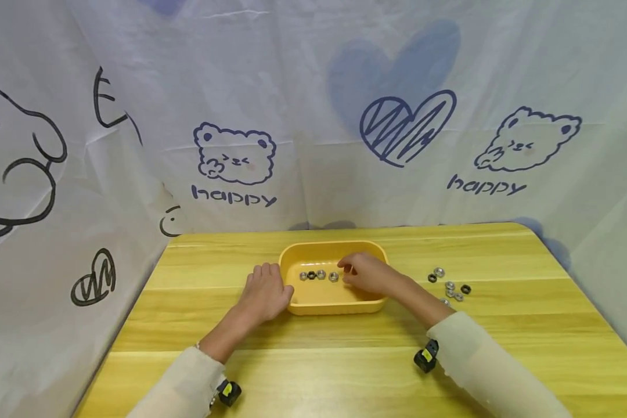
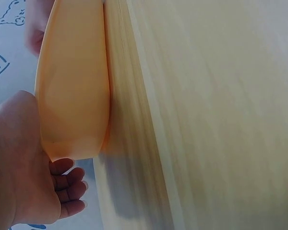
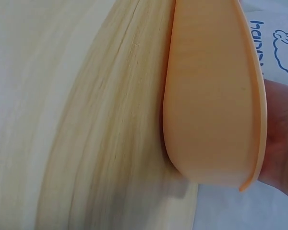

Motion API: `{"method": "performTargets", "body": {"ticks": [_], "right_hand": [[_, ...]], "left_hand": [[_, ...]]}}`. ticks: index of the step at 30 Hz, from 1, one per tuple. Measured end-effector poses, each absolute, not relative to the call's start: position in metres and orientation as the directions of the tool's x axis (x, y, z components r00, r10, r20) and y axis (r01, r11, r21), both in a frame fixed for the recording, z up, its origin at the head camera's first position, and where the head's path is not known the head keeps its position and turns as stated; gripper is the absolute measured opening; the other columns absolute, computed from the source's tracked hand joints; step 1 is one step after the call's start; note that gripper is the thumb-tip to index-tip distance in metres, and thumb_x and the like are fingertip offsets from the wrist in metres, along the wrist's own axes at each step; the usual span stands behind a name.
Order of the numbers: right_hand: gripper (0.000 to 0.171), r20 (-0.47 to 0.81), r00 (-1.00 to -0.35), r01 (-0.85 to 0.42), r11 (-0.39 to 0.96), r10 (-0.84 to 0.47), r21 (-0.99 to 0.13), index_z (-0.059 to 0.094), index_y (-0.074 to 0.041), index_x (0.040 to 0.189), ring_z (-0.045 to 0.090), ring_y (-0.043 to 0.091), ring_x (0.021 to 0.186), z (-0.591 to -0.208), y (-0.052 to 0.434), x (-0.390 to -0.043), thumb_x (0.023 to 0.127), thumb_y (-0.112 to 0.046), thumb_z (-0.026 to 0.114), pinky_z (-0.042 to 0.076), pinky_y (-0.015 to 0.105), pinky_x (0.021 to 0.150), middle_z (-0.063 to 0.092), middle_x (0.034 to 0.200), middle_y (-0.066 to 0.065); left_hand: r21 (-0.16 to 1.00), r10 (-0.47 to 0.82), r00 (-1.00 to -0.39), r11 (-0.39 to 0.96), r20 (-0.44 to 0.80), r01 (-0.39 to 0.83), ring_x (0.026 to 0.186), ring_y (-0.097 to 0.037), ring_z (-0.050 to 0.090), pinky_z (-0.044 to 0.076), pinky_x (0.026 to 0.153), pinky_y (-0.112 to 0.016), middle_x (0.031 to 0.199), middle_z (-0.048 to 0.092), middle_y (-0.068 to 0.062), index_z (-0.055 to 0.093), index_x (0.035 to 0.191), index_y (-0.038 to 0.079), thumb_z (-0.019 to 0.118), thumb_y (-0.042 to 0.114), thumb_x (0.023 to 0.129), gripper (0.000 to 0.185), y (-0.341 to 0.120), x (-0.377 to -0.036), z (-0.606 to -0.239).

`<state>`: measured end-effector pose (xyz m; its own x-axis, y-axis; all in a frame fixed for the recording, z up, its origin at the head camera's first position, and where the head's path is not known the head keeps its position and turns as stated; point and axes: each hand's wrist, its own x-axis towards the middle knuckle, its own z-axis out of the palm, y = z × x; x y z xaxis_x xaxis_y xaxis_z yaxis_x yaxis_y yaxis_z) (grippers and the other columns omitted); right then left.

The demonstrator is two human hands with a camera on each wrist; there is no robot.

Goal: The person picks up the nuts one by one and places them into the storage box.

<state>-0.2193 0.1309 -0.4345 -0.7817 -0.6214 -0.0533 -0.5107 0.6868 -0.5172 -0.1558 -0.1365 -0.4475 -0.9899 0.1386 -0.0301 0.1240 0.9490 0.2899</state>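
A yellow plastic tray [image 1: 334, 309] stands on the table, with several hex nuts in a loose row inside; one is black [image 1: 312, 275], the others silver. My left hand [image 1: 265, 293] grips the tray's left end, thumb over the front rim; in the left wrist view its fingers [image 2: 69, 182] bend round the end wall. Over the tray's right half is my right hand [image 1: 368, 273], fingers loosely bent, thumb and index tips apart, close to the rightmost silver nut [image 1: 334, 277]. No nut shows between its fingertips. In the right wrist view the tray's wall [image 3: 213, 96] hides those fingers.
More silver and black nuts lie scattered on the wooden table [image 1: 313, 371] right of the tray, among them a silver nut [image 1: 439, 271] and a black nut [image 1: 466, 288]. The right forearm partly covers one. White printed cloth [image 1: 313, 174] hangs behind the table and along its sides.
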Motion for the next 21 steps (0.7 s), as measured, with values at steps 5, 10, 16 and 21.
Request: {"method": "performTargets", "body": {"ticks": [5, 10, 16, 21], "right_hand": [[0.032, -0.01, -0.776, -0.54, 0.671, -0.631, -0.508, 0.069, 0.002, 0.126, 0.068, 0.019, 0.095, -0.427, 0.135, -0.217, 0.098, -0.012, 0.068, 0.056, 0.034, 0.083, 0.074, 0.106, 0.01], [0.034, 0.031, -0.767, -0.561, 0.647, -0.64, -0.516, 0.069, 0.002, 0.127, 0.067, 0.019, 0.095, -0.422, 0.14, -0.214, 0.098, -0.016, 0.069, 0.056, 0.032, 0.082, 0.074, 0.107, 0.009], [0.034, 0.066, -0.758, -0.578, 0.62, -0.649, -0.531, 0.069, 0.002, 0.127, 0.067, 0.02, 0.096, -0.42, 0.145, -0.211, 0.098, -0.016, 0.07, 0.057, 0.035, 0.084, 0.075, 0.112, 0.013], [0.034, 0.065, -0.776, -0.552, 0.626, -0.627, -0.551, 0.069, 0.0, 0.128, 0.067, 0.021, 0.1, -0.415, 0.149, -0.207, 0.1, -0.019, 0.068, 0.057, 0.038, 0.087, 0.074, 0.117, 0.015]], "left_hand": [[0.296, 0.142, -0.989, 0.947, -0.027, 0.128, 0.089, -0.03, 0.039, 0.032, 0.079, -0.039, 0.096, 0.047, -0.014, 0.05, 0.106, -0.003, 0.049, 0.028, 0.096, 0.033, -0.137, -0.156, -0.447], [0.291, 0.139, -0.99, 0.948, -0.028, 0.125, 0.089, -0.03, 0.039, 0.032, 0.079, -0.039, 0.095, 0.046, -0.013, 0.05, 0.106, -0.002, 0.05, 0.029, 0.096, 0.033, -0.137, -0.156, -0.447], [0.293, 0.137, -0.99, 0.949, -0.039, 0.12, 0.089, -0.03, 0.039, 0.034, 0.08, -0.04, 0.096, 0.046, -0.014, 0.05, 0.108, -0.003, 0.049, 0.031, 0.097, 0.035, -0.138, -0.157, -0.447], [0.297, 0.141, -0.989, 0.947, -0.05, 0.12, 0.09, -0.03, 0.039, 0.034, 0.081, -0.041, 0.097, 0.047, -0.015, 0.05, 0.108, -0.003, 0.048, 0.03, 0.097, 0.035, -0.138, -0.158, -0.444]]}}
